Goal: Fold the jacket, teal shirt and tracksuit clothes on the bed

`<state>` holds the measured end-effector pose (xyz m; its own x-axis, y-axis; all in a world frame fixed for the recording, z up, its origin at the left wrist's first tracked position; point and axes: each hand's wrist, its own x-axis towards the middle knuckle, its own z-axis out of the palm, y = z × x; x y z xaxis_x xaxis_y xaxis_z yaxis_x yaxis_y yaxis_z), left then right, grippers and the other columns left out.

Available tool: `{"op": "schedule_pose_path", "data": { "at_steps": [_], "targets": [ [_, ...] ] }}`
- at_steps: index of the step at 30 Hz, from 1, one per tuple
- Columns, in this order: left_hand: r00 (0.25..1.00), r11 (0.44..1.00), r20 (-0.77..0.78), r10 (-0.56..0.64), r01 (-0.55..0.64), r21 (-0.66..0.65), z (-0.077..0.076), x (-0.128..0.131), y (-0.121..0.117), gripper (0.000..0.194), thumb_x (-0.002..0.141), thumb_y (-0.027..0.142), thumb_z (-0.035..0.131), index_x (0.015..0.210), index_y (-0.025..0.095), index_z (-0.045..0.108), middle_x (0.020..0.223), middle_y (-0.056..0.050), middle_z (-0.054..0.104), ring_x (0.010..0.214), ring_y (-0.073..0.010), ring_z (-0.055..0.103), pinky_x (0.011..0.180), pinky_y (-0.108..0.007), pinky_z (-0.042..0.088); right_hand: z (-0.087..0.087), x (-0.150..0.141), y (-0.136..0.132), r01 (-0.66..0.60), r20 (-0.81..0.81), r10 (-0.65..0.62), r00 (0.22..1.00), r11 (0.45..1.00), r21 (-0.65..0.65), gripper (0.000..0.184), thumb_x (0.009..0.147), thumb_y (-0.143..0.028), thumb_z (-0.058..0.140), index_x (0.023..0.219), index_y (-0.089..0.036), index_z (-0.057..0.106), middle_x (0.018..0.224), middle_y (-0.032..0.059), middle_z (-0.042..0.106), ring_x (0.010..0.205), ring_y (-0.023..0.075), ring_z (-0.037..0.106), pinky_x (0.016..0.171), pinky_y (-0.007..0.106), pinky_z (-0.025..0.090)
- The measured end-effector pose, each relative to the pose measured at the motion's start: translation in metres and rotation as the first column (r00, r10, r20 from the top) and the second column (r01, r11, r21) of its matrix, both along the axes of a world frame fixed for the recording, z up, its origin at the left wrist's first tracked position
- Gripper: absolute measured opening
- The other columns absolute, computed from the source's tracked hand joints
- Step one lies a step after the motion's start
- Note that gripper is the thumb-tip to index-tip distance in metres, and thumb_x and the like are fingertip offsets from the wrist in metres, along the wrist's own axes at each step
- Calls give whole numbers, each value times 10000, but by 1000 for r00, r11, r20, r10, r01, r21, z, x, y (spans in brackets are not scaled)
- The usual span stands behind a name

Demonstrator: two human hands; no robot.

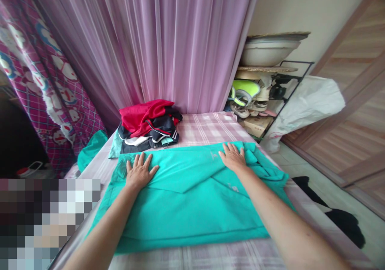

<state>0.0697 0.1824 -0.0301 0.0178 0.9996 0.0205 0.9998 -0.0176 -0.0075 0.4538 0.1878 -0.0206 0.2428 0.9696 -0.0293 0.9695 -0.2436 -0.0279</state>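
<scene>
A teal garment (pixel 192 214) lies spread on the plaid-covered table, its far part folded over towards me in a slanting flap. My left hand (pixel 140 170) rests flat on the garment's far left part, fingers spread. On the far right part, beside a small pale logo, my right hand (pixel 233 156) also presses flat with its fingers apart. Bunched teal fabric (pixel 267 169) lies to the right of that hand. Neither hand grips anything.
Behind the garment sits a pile of red and dark clothes (pixel 147 121). A purple curtain (pixel 180 41) hangs at the back. To the right stand a rack (pixel 296 77) with basins and shoes, a white sack (pixel 309 101) and a wooden door (pixel 345 141). Black cloth (pixel 343 222) lies on the floor.
</scene>
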Motion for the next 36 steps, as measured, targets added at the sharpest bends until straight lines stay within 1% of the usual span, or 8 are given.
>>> {"op": "schedule_pose_path", "data": {
  "at_steps": [5, 10, 17, 21, 29, 32, 34, 36],
  "targets": [
    [1000, 1000, 13, -6, 6, -10, 1, 0, 0, 710, 935, 629, 350, 1546, 269, 315, 1638, -112, 237, 1511, -350, 179, 1182, -650, 112, 10, -75, -12, -266, -126, 290, 949, 947, 178, 580, 1007, -439, 300, 1550, -236, 329, 1623, 111, 282, 1490, 264, 235, 1187, 569, 144],
    [999, 1000, 44, -16, 15, 10, -4, -2, 0, 701, 929, 637, 357, 1537, 289, 338, 1633, -105, 261, 1506, -364, 188, 1173, -665, 107, -6, -129, -33, -461, -195, 478, 857, 878, 124, 561, 1001, -509, 336, 1512, -286, 407, 1611, 88, 314, 1483, 275, 254, 1180, 588, 139],
    [997, 997, 71, -17, 22, -73, 5, -2, 4, 696, 936, 632, 340, 1537, 281, 339, 1633, -108, 262, 1501, -369, 204, 1158, -669, 152, -17, -128, -41, -457, -150, 474, 868, 879, 135, 550, 1008, -502, 339, 1489, -260, 449, 1595, 107, 344, 1473, 279, 277, 1183, 578, 137],
    [999, 1000, 29, -21, 20, 13, 15, -21, 7, 661, 968, 561, 304, 1513, 197, 394, 1595, -124, 352, 1489, -334, 256, 1191, -586, 164, -16, -129, -41, -459, -134, 477, 869, 876, 146, 546, 1009, -500, 337, 1486, -260, 453, 1591, 105, 354, 1468, 274, 287, 1180, 572, 150],
    [997, 998, 61, 53, -55, 30, -6, -59, 8, 686, 943, 551, 368, 1538, 211, 344, 1635, -107, 258, 1496, -358, 224, 1184, -542, 223, -20, -129, -40, -463, -113, 484, 868, 870, 169, 534, 1007, -498, 345, 1475, -270, 467, 1579, 99, 379, 1461, 266, 302, 1179, 564, 162],
    [985, 995, 157, 64, -74, 64, -4, -73, 16, 635, 953, 455, 349, 1507, 149, 397, 1581, -127, 379, 1455, -299, 346, 1162, -431, 311, -21, -129, -41, -458, -104, 481, 870, 869, 184, 528, 1006, -490, 351, 1469, -268, 475, 1573, 101, 391, 1455, 267, 312, 1177, 564, 167],
    [972, 991, 221, 81, -102, 82, 1, -89, 18, 571, 952, 404, 329, 1427, 143, 509, 1463, -126, 542, 1355, -257, 493, 1096, -359, 396, -21, -129, -41, -457, -101, 480, 872, 870, 187, 522, 1004, -482, 360, 1465, -268, 481, 1570, 101, 395, 1453, 269, 317, 1175, 564, 169],
    [968, 985, 224, 116, -140, 96, 6, -106, 15, 527, 935, 426, 348, 1290, 163, 635, 1302, -124, 669, 1226, -271, 602, 1027, -355, 452, -21, -130, -40, -454, -103, 477, 873, 871, 187, 513, 1001, -473, 374, 1458, -271, 490, 1568, 96, 399, 1450, 267, 325, 1176, 560, 170]
  ]
}}
